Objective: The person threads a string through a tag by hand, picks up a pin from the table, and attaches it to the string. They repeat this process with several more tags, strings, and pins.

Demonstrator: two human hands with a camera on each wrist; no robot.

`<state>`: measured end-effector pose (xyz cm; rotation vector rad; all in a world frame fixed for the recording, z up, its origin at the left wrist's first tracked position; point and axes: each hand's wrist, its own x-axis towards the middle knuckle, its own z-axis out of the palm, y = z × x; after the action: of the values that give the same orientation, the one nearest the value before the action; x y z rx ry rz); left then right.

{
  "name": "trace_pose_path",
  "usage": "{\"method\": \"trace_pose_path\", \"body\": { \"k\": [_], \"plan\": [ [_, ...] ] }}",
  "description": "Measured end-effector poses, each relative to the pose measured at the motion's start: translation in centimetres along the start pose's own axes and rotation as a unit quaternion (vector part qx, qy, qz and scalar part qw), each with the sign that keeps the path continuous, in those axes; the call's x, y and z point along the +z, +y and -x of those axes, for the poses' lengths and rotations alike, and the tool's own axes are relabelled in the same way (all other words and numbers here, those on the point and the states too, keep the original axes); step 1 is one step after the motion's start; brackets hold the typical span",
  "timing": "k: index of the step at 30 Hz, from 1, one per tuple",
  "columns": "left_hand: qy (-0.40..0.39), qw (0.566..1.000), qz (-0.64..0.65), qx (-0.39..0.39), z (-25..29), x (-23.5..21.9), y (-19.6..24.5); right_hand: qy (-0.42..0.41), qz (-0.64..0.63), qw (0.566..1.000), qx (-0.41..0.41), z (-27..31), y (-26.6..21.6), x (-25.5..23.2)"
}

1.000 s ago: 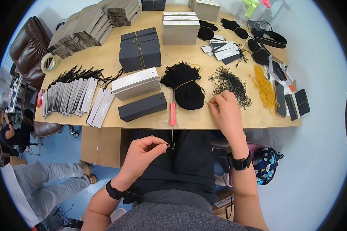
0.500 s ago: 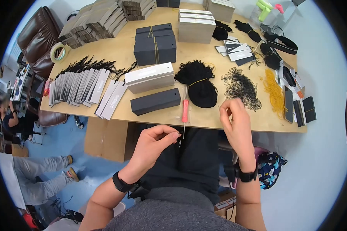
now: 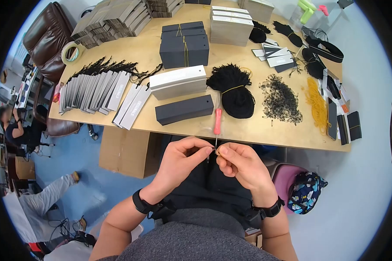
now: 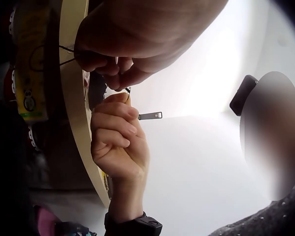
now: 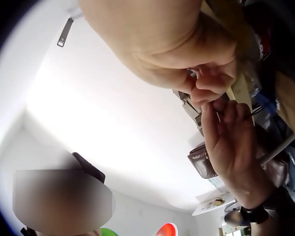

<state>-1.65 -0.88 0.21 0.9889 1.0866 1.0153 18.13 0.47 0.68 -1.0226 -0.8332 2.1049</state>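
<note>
Both hands meet in front of the lap, just below the table's front edge. My left hand (image 3: 185, 156) pinches a thin black cord; its loop (image 4: 67, 48) trails from the fingers in the left wrist view. My right hand (image 3: 245, 167) has thumb and forefinger pinched together right at the left fingertips, the other fingers curled. Between them shows a tiny dark piece (image 4: 128, 90), like the small black wire pins (image 3: 281, 102) heaped on the table; the fingers mostly hide it. Just beyond the hands, a red-handled tool (image 3: 217, 122) lies with its thin metal shaft over the edge.
Near the edge lie a dark block of cards (image 3: 185, 110), a white-topped card stack (image 3: 178, 85) and a black cord bundle (image 3: 235, 98). Tags with black cords (image 3: 93, 93) fan out at left. Yellow cords (image 3: 317, 106) and a phone (image 3: 332, 119) are at right.
My right hand has come from the edge of the pin pile, down and left, to the left hand's fingertips. The left hand has risen slightly in view; the head view has shifted.
</note>
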Motion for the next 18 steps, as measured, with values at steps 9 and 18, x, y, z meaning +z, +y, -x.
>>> {"method": "trace_pose_path", "body": {
  "k": [9, 18],
  "plan": [
    [-0.005, 1.0, -0.011, 0.005, 0.0, -0.3, -0.2, -0.004, -0.075, 0.997, 0.015, -0.3, 0.6, -0.1],
    [-0.015, 0.999, 0.02, -0.037, 0.1, -0.6, 0.0, 0.122, 0.233, 0.961, -0.089, 0.6, 0.2, 1.9]
  ]
}}
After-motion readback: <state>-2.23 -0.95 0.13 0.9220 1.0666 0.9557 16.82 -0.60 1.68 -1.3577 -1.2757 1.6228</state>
